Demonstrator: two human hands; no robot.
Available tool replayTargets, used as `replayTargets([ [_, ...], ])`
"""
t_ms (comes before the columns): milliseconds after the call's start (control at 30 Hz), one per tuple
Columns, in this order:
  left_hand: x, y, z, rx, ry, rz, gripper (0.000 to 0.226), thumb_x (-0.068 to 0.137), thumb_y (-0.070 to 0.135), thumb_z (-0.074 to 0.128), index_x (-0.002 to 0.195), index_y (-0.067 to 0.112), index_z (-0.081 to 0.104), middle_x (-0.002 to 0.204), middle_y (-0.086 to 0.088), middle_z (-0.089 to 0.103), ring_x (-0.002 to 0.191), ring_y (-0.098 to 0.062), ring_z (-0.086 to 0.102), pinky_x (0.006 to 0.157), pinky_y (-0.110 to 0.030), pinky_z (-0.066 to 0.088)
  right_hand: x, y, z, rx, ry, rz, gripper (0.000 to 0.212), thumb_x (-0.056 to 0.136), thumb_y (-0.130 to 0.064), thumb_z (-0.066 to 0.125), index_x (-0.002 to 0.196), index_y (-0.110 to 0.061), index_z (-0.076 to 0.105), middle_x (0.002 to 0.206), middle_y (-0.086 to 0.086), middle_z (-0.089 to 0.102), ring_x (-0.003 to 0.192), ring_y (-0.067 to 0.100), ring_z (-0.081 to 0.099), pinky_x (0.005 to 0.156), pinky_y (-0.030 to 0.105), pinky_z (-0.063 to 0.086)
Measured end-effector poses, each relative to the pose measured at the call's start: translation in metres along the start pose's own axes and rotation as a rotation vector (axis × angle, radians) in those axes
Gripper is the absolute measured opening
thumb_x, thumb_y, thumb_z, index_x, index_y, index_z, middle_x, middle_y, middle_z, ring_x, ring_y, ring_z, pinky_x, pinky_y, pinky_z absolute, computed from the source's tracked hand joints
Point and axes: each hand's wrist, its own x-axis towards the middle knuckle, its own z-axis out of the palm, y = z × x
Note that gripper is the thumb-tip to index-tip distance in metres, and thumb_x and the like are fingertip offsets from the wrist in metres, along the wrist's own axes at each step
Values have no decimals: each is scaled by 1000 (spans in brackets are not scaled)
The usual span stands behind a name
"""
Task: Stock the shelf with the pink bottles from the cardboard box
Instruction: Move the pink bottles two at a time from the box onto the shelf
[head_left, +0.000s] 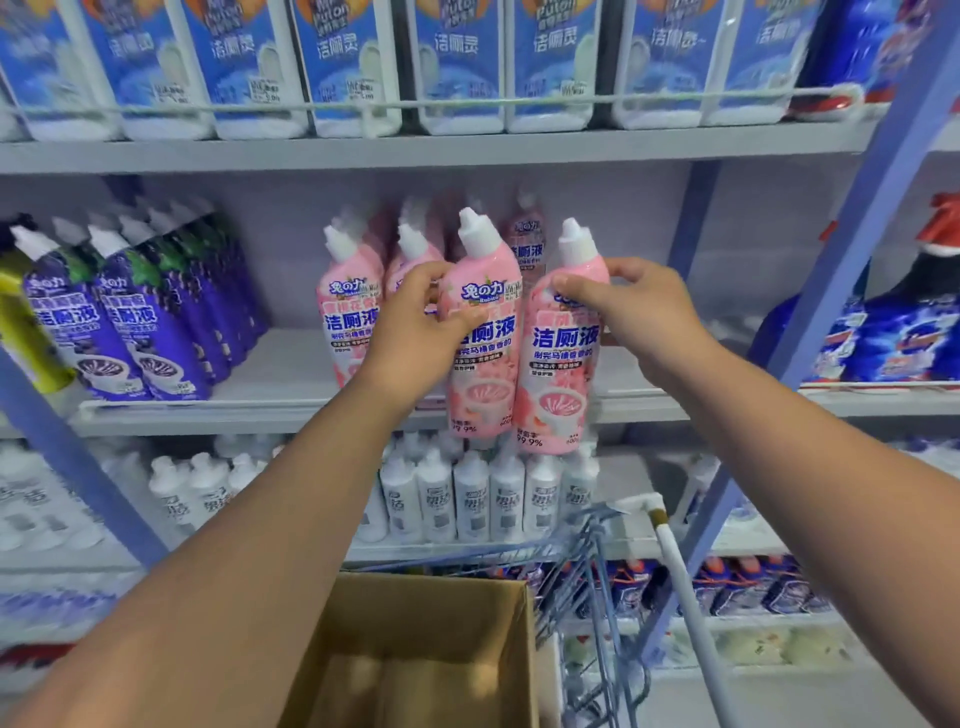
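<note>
Left hand (415, 332): fingers curled round a pink plastic white-capped bottle (480, 332) | right hand (631, 306): fingers curled round a second pink bottle (558, 364), at 3 o'clock of the first | both bottles held before the grey metal shelf (291, 384) edge | brown cardboard box (431, 649) seen at 6 o'clock

Two bottles (483, 332) held side by side sit before the middle shelf's (291, 410) front edge, with more bottles (348, 306) behind and left of them. A cardboard box (431, 649) lies below, a cart (597, 571) to its right.
</note>
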Motion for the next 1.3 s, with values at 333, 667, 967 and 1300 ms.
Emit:
replayTargets([
  [333, 64, -2, 57, 2, 104, -26, 41, 93, 17, 67, 129, 30, 54, 113, 10, 67, 93, 1, 65, 72, -19, 54, 85, 24, -10, 81, 105, -12, 52, 67, -41, 88, 111, -21, 70, 96, -6, 74, 82, 13, 73, 72, 36, 60],
  [667, 103, -67, 77, -15, 111, -103, 38, 94, 15, 65, 123, 38, 55, 117, 6, 68, 104, -13, 67, 89, -36, 58, 133, 59, 10, -51, 69, -82, 36, 63, -52, 81, 91, -33, 70, 91, -10, 74, 84, 14, 73, 83, 45, 60],
  [967, 95, -109, 98, 267, 180, -180, 67, 91, 35, 66, 149, 37, 32, 134, 10, 61, 115, -15, 61, 97, -35, 49, 122, 111, 21, -211, 12, -145, 37, 79, -31, 80, 107, -30, 56, 93, -15, 63, 73, -9, 61, 55, 8, 44],
  [1300, 93, -148, 146, 591, 354, -411, 74, 84, 23, 77, 143, 10, 34, 135, -15, 52, 117, -38, 58, 90, -46, 50, 137, 166, 52, -309, 80, -116, 55, 79, -16, 80, 125, -17, 51, 115, 5, 53, 91, 15, 64, 79, 25, 49],
])
